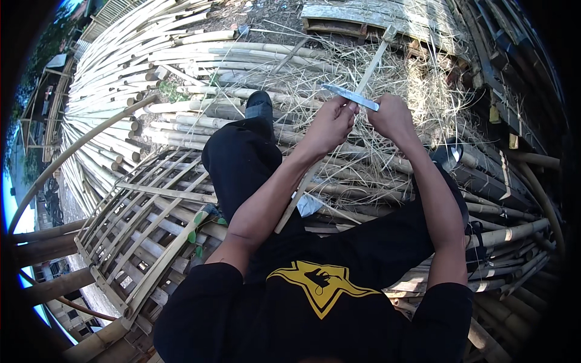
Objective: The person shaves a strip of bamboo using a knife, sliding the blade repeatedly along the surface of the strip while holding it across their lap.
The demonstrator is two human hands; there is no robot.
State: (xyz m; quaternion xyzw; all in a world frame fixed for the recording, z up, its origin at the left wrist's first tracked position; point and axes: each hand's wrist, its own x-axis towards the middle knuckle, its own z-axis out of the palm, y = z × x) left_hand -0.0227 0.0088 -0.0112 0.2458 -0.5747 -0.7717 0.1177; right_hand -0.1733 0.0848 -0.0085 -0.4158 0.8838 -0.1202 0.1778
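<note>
A long pale bamboo strip (374, 68) runs slantwise, from beside the wooden pallet at the far end down to my lap. My left hand (330, 126) is closed around the strip near its middle. In my right hand (390, 118) is a knife (351, 97); the fist hides its handle. The broad grey blade points left and lies across the strip just beyond my left fingers. Whether its edge bites into the bamboo I cannot tell. Below my left forearm, the strip's near end (284, 221) rests against my dark trousers.
Loose shavings (387, 139) cover the ground and poles around my hands. Many bamboo poles (121, 66) lie stacked at the left. A woven bamboo lattice (145, 224) stands by my left leg. A wooden pallet (387, 21) lies at the far side, with planks (514, 78) at the right.
</note>
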